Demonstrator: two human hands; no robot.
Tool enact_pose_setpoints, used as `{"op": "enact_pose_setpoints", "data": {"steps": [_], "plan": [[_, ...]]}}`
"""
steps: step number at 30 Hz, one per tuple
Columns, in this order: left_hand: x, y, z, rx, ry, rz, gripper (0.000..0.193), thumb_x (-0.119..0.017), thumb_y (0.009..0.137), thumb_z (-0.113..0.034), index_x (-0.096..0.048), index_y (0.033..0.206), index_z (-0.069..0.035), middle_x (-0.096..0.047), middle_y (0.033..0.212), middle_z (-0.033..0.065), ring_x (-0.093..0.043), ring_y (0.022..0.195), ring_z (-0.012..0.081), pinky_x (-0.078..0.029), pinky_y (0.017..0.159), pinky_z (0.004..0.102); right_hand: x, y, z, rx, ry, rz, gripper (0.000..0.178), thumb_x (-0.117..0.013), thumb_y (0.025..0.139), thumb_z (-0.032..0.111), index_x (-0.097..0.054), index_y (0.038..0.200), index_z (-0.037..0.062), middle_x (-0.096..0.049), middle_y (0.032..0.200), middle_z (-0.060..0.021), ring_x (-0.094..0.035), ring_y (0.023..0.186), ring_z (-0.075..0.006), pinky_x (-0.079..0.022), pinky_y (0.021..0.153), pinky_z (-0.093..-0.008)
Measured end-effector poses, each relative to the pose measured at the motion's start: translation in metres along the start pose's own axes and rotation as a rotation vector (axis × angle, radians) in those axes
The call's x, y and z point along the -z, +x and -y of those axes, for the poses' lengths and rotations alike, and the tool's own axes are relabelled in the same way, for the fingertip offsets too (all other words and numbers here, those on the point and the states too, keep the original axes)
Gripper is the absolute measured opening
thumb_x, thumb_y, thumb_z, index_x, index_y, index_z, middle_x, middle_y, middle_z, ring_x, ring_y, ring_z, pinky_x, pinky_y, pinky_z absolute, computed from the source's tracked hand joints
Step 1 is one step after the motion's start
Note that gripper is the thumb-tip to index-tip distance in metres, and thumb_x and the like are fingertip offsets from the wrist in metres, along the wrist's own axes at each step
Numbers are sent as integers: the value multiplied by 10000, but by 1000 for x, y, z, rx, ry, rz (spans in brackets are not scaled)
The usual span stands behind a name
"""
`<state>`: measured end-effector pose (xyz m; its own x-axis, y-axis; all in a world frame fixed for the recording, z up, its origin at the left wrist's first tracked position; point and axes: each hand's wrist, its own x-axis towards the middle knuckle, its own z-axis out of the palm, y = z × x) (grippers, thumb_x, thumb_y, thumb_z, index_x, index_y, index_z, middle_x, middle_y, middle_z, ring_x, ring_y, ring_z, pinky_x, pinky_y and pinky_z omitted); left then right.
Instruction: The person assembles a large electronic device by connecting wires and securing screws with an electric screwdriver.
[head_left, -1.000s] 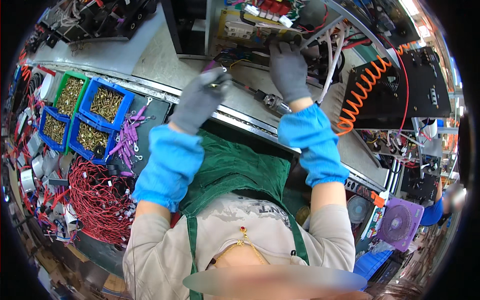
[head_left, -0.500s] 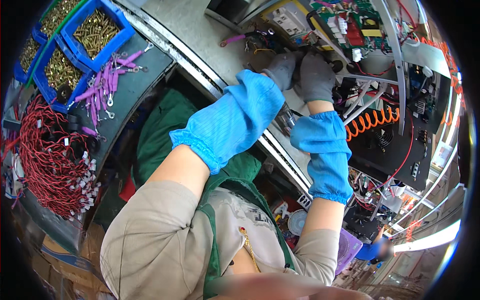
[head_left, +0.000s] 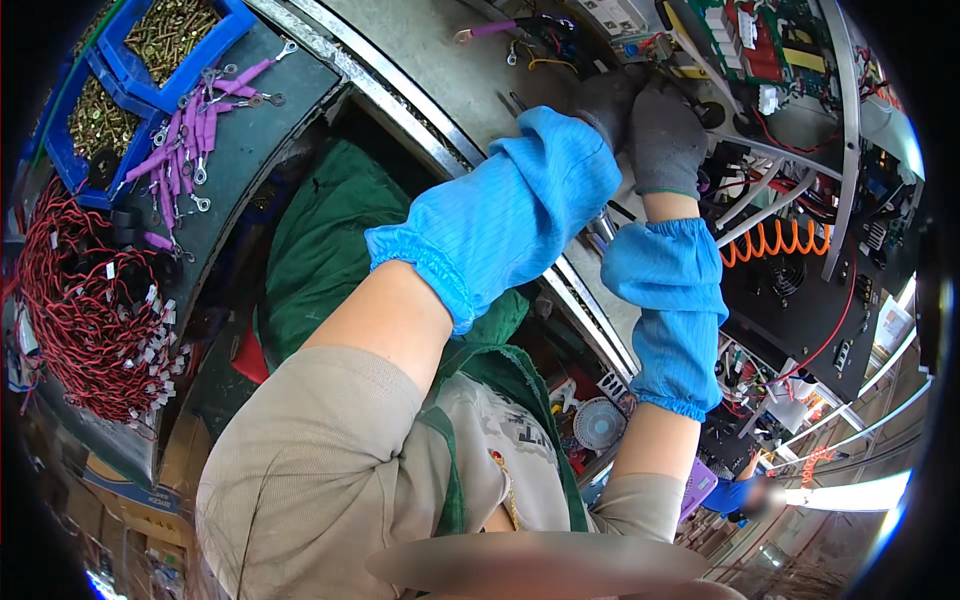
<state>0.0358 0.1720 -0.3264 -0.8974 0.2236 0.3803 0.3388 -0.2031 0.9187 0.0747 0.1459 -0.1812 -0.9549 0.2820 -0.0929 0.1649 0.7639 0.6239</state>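
Both my hands, in grey gloves, are side by side at the edge of an open equipment cabinet [head_left: 790, 130] packed with boards and wiring. My left hand [head_left: 605, 105] is curled, its knuckles beside the other glove. My right hand [head_left: 665, 145] is bent down over the same spot, back of the glove uppermost. Whatever their fingers grip is hidden beneath the gloves. A shiny metal cylinder [head_left: 602, 228] shows below my left forearm. Ahead of my left hand lies a purple-sleeved cable lug [head_left: 490, 30] with dark wires.
On the left bench stand blue bins [head_left: 180, 95] of brass-coloured screws. Purple-sleeved ring-terminal leads [head_left: 190, 150] and a heap of red-and-black wires [head_left: 85, 310] lie nearby. An orange coiled hose [head_left: 775, 242] hangs right of my hands. A metal rail [head_left: 400, 100] crosses the work area. Another person [head_left: 735, 495] is at lower right.
The view has shifted, so the cabinet and my hands sit farther right and slightly higher in the picture. My hands stay together at about the same place on the cabinet.
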Motion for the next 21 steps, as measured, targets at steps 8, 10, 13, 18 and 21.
{"op": "enact_pose_setpoints", "data": {"steps": [8,10,13,18,21], "plan": [[4,-6,-11,73,-79,-81,314,-608,811,-197,-590,1119,-139,-632,1084,122,-603,1011,288,-495,849,378,-17,-1,-2,25,28,-215,230,-525,849,150,-632,996,9,-632,991,-194,-675,827,-309,-564,637,-405],[6,-6,-9,265,-532,-113,320,-614,809,-195,-591,1123,-144,-632,1099,116,-599,1024,281,-491,861,374,-15,1,0,12,41,-203,228,-529,850,154,-636,994,13,-633,985,-195,-675,828,-310,-564,635,-405],[23,-1,-30,39,351,83,324,-609,819,-191,-594,1140,-151,-632,1107,111,-599,1030,279,-485,877,365,-17,2,-4,48,40,-157,216,-542,850,156,-643,980,17,-636,973,-196,-673,840,-311,-565,634,-409],[22,-1,-24,-17,321,-7,273,-597,837,-211,-637,1100,-147,-658,1035,129,-623,970,304,-506,838,370,-17,4,-1,53,13,-184,206,-558,845,147,-666,971,26,-641,954,-198,-674,844,-308,-564,634,-414],[15,0,-20,2,220,-71,262,-590,842,-211,-642,1089,-144,-659,1022,136,-625,957,310,-510,829,369,-13,3,0,47,7,-174,203,-553,849,150,-677,959,33,-642,960,-193,-673,849,-306,-564,643,-412]]}}
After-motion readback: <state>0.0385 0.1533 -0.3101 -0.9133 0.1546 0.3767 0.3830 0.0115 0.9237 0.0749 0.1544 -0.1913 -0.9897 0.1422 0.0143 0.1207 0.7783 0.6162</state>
